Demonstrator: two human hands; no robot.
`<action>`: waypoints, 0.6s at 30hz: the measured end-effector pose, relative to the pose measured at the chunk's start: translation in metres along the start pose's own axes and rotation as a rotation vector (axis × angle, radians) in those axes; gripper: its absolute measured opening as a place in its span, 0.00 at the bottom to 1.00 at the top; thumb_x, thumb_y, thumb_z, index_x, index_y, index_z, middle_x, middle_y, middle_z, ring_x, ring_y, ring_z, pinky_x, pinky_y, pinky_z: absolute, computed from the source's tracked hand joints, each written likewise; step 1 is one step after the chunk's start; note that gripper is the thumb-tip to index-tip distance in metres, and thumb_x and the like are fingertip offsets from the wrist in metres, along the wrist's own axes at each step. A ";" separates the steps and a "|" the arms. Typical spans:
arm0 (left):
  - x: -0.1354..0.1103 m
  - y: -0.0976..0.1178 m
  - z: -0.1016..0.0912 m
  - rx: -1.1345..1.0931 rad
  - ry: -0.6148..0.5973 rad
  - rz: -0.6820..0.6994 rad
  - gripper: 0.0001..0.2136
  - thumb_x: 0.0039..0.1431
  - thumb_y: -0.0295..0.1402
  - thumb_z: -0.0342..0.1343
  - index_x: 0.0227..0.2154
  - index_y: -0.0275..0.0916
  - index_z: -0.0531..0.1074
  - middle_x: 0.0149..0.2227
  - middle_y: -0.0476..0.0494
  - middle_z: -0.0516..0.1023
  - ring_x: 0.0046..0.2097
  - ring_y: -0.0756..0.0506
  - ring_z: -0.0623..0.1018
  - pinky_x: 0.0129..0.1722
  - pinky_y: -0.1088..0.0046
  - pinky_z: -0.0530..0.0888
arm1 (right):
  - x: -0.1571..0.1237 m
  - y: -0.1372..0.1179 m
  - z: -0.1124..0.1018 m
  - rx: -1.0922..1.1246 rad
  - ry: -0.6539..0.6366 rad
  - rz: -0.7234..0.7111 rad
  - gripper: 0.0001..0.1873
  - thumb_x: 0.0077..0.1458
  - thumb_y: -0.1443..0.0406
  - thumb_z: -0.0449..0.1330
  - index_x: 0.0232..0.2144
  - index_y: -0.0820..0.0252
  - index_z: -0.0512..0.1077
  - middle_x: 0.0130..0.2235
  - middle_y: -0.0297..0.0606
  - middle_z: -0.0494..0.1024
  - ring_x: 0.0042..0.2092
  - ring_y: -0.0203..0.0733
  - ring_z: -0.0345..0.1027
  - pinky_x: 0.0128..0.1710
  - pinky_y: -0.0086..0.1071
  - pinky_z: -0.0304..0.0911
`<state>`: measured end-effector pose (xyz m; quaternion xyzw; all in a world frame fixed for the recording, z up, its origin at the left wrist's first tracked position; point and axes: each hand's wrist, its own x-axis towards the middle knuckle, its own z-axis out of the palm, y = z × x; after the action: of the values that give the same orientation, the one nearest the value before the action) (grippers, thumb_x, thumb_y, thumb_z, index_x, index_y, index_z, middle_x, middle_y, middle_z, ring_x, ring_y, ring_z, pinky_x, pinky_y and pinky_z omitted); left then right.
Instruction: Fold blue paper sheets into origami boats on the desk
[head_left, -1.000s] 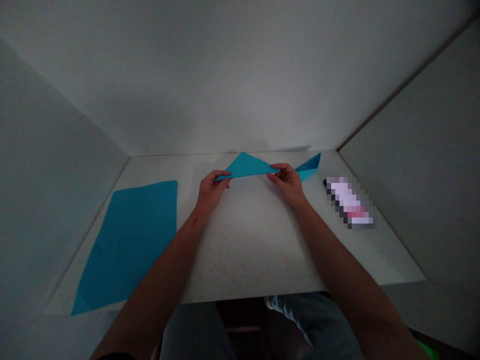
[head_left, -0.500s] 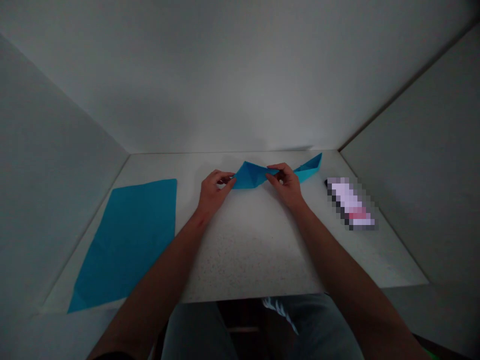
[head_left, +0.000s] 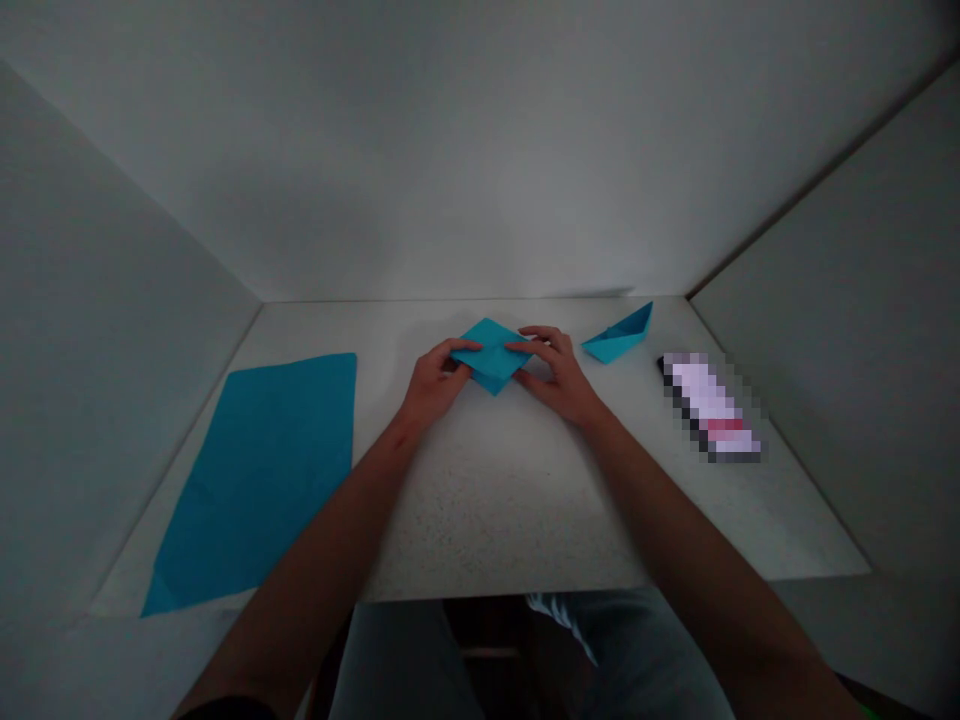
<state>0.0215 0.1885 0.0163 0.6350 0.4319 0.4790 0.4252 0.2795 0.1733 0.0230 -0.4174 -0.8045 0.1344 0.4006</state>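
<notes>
A folded sheet of blue paper (head_left: 491, 362), now diamond-shaped, is held between both hands above the back middle of the table. My left hand (head_left: 436, 380) pinches its left corner, fingers on top and thumb below. On the right corner, my right hand (head_left: 556, 375) grips in the same way, with fingertips lying over the upper face. A lower flap of the paper hangs toward me. To the right of my right hand sits a finished-looking blue paper boat (head_left: 619, 338), touched by neither hand.
A flat blue paper sheet (head_left: 262, 480) lies on the left of the white speckled table (head_left: 495, 520), partly behind my left forearm. A phone with a blurred screen (head_left: 709, 410) lies at the right. White walls (head_left: 480, 150) enclose the back and sides.
The folded paper has gone from a wide, pointed, opened-out shape to a flatter diamond. My right hand has shifted slightly left, away from the paper boat, and both hands now have fingers over the top.
</notes>
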 end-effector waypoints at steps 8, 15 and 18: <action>0.003 -0.006 -0.001 -0.172 -0.082 -0.019 0.14 0.55 0.35 0.70 0.45 0.41 0.83 0.39 0.45 0.84 0.39 0.46 0.84 0.42 0.69 0.81 | 0.002 0.019 -0.001 0.396 0.077 0.149 0.10 0.66 0.54 0.67 0.46 0.48 0.82 0.46 0.39 0.82 0.47 0.45 0.77 0.47 0.41 0.73; 0.006 0.000 -0.003 -0.096 0.030 -0.010 0.16 0.58 0.49 0.70 0.35 0.41 0.83 0.39 0.43 0.84 0.40 0.46 0.82 0.42 0.69 0.79 | 0.004 0.019 0.002 0.583 0.181 0.351 0.20 0.57 0.46 0.74 0.35 0.53 0.78 0.34 0.34 0.79 0.35 0.40 0.72 0.38 0.35 0.72; 0.006 0.001 -0.001 -0.114 0.027 -0.017 0.19 0.59 0.52 0.69 0.38 0.41 0.81 0.35 0.46 0.83 0.37 0.47 0.80 0.39 0.71 0.78 | 0.004 0.019 0.005 0.649 0.198 0.357 0.21 0.56 0.46 0.75 0.40 0.51 0.77 0.32 0.31 0.76 0.33 0.38 0.71 0.35 0.33 0.71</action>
<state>0.0218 0.1942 0.0189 0.5995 0.4152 0.5076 0.4589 0.2850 0.1888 0.0120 -0.4134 -0.5921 0.4089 0.5580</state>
